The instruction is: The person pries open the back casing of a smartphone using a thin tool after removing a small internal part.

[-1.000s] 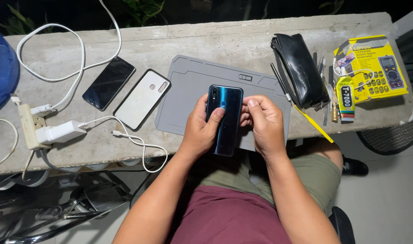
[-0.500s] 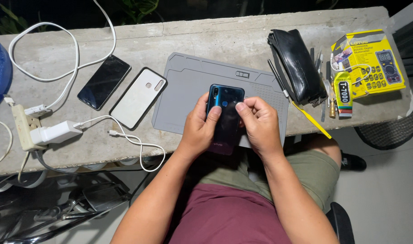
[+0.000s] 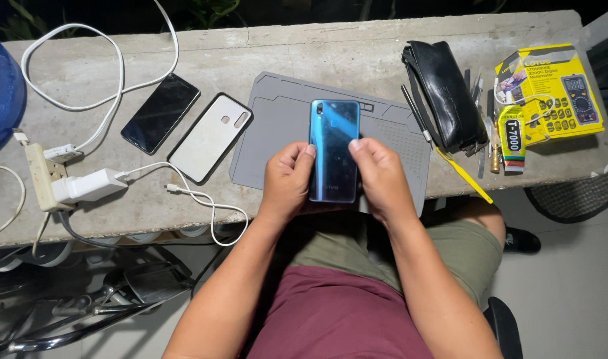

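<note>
Far left on the concrete counter (image 3: 384,50): a blue rounded object (image 3: 0,93) at the edge, cropped by the frame. Beside it, a white cable (image 3: 111,80) looped loosely, running down to a beige power strip (image 3: 41,176) with a white charger (image 3: 88,186) plugged in; a thinner charging lead (image 3: 198,199) trailing off toward the counter's near edge, its plug end free.

Next, a dark phone (image 3: 160,113) lying screen up, and just beside it a light phone case (image 3: 209,137) with a black rim, both set apart from the working area, seemingly parked out of the way.

At centre, a grey work mat (image 3: 277,126) spread flat. Over its near edge, a blue phone (image 3: 334,149) held back side up, lifted clear of the mat and roughly upright in the view. Left hand (image 3: 287,183) closed around the left edge, thumb tip pressed on the back near the rim. Right hand (image 3: 380,179) clasped on the right edge likewise, thumb against the back panel. Both grips firm and symmetrical, probably to steady the phone from 2 sides.

Right of the mat, a black pouch (image 3: 443,93) lying open-ended, thin tools (image 3: 480,126) and a yellow pry stick (image 3: 465,176) fanned beside it within reach. Then a small glue tube (image 3: 513,139) and, far right, a yellow multimeter box (image 3: 556,93).
</note>
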